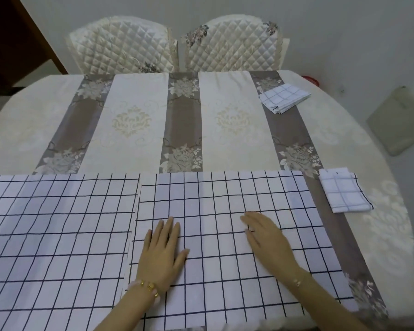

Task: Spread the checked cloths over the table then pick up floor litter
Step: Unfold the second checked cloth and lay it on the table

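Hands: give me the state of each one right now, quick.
Left hand: open, fingers straight, flat on the right-hand spread checked cloth.
Right hand: open, fingers straight, flat on the same cloth, holding nothing.

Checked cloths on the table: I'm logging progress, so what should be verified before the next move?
1. The right spread white cloth with dark grid lines lies flat: ok.
2. The left spread grid-lined cloth lies flat beside it: ok.
3. The left hand and right hand rest flat, holding nothing: ok.
4. The near folded checked cloth is spread: not ok.
5. The far folded checked cloth is spread: not ok.
6. Floor litter located: cannot tell.
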A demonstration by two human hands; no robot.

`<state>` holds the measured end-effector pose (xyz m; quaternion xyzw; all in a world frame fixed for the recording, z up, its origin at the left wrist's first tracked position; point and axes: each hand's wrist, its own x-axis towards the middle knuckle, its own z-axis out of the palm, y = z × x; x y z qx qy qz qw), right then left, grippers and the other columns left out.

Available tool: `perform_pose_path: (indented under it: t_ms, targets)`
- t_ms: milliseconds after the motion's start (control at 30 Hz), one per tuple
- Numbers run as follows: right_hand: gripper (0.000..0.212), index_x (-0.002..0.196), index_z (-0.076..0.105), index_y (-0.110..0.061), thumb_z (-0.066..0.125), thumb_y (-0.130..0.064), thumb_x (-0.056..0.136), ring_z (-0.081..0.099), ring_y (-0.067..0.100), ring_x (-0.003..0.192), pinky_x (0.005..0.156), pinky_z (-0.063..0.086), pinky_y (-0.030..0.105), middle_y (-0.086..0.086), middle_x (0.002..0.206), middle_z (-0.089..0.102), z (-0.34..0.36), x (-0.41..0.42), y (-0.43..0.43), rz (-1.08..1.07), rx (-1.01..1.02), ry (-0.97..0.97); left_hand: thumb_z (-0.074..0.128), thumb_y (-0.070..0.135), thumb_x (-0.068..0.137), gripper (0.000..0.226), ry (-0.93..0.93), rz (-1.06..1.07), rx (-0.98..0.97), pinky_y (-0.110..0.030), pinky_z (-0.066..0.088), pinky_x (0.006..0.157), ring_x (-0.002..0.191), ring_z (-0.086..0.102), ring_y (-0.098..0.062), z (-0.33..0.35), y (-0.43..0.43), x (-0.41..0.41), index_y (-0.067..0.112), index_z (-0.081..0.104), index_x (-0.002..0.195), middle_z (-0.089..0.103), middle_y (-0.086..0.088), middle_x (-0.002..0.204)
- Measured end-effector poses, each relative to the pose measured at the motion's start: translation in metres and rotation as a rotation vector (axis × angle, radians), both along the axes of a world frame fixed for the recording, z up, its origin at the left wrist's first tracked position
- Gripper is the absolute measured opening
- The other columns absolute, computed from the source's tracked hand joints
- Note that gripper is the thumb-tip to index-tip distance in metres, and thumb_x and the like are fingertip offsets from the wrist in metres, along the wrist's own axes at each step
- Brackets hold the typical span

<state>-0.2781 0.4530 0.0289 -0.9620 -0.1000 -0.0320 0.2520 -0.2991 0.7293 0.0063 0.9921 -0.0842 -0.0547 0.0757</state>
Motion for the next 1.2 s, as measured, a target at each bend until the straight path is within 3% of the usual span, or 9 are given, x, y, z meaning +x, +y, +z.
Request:
perform_pose_path:
  t_ms: [167,300,400,533,633,767,933,1000,1200]
  targets:
    - [0.062,0.128,0.056,-0.017,0.008,-0.042,0.099,0.052,0.018,0.125,0.101,0.047,0.040,-0.001,0.133,0.058,-0.007,0.006,-0.006,0.121,-0.262,0.078,0.010,0.058,0.095,0.067,0.060,-0.025,0.052,-0.032,0.001,0.112,0.134,0.025,-0.021,0.005,0.001,0.008,0.015,0.034,0.140,0.046,-0.007,0.143]
    - [0.056,0.145,0.035,-0.014,0.019,-0.039,0.097,0.033,0.022,0.140,0.111,0.031,0.042,0.002,0.151,0.036,-0.005,0.043,-0.044,0.048,-0.351,0.152,0.013,0.060,0.094,0.067,0.029,-0.027,0.052,-0.030,-0.001,0.114,0.146,-0.009,-0.009,0.003,0.006,0.007,0.022,0.021,0.148,0.033,0.001,0.148]
    - [0.052,0.148,0.024,-0.012,0.031,-0.030,0.100,0.021,0.022,0.144,0.114,0.025,0.041,0.003,0.156,0.024,-0.006,0.080,-0.084,-0.092,-0.387,0.212,0.013,0.061,0.094,0.066,0.021,-0.017,0.059,-0.030,-0.003,0.114,0.144,-0.016,-0.008,0.001,0.008,0.008,0.026,0.004,0.150,0.033,0.000,0.149]
    - [0.053,0.147,0.025,-0.006,0.036,-0.026,0.099,0.021,0.027,0.143,0.116,0.021,0.039,0.012,0.156,0.022,0.002,0.105,-0.103,-0.204,-0.327,0.323,0.013,0.060,0.094,0.066,0.025,-0.019,0.076,-0.030,-0.003,0.114,0.145,-0.016,-0.009,0.003,0.007,0.009,0.025,0.005,0.150,0.031,0.003,0.149]
    - [0.054,0.146,0.027,-0.005,0.040,-0.024,0.097,0.021,0.028,0.143,0.117,0.020,0.040,0.012,0.156,0.023,0.016,0.086,-0.087,-0.220,-0.278,0.212,0.013,0.061,0.094,0.066,0.046,-0.047,0.064,-0.029,-0.003,0.114,0.146,-0.007,-0.010,0.004,0.007,0.009,0.026,0.010,0.150,0.022,0.007,0.153]
    - [0.052,0.145,0.032,-0.017,0.028,-0.038,0.098,0.020,0.013,0.144,0.117,0.014,0.028,-0.008,0.151,0.028,0.024,0.007,-0.049,-0.037,-0.179,0.175,0.011,0.063,0.092,0.067,0.050,-0.060,0.073,-0.031,0.011,0.109,0.131,0.032,-0.018,0.006,0.007,0.012,0.021,0.036,0.139,0.052,-0.003,0.139]
    - [0.066,0.120,0.063,-0.023,0.004,-0.043,0.099,0.063,0.011,0.112,0.089,0.050,0.027,-0.008,0.126,0.063,0.018,-0.081,-0.033,0.090,-0.277,0.274,0.008,0.059,0.093,0.067,0.055,-0.085,0.094,-0.035,0.053,0.086,0.110,0.064,-0.019,0.017,0.013,0.022,0.027,0.057,0.124,0.063,0.004,0.127]
    - [0.063,0.122,0.060,-0.025,0.003,-0.040,0.099,0.064,0.010,0.110,0.083,0.054,0.028,-0.008,0.126,0.063,0.014,-0.090,-0.039,0.077,-0.303,0.330,0.007,0.059,0.093,0.067,0.024,-0.090,0.113,-0.038,0.054,0.080,0.105,0.066,-0.021,0.023,0.018,0.033,0.027,0.059,0.121,0.064,0.004,0.125]
    - [0.060,0.126,0.050,-0.027,-0.001,-0.041,0.097,0.064,0.010,0.109,0.079,0.055,0.024,-0.010,0.126,0.063,0.016,-0.095,-0.042,0.054,-0.378,0.400,-0.006,0.064,0.066,0.092,0.100,0.008,0.134,-0.044,0.026,0.108,0.137,0.031,-0.025,0.041,0.039,0.074,0.030,0.029,0.144,0.026,0.003,0.155]
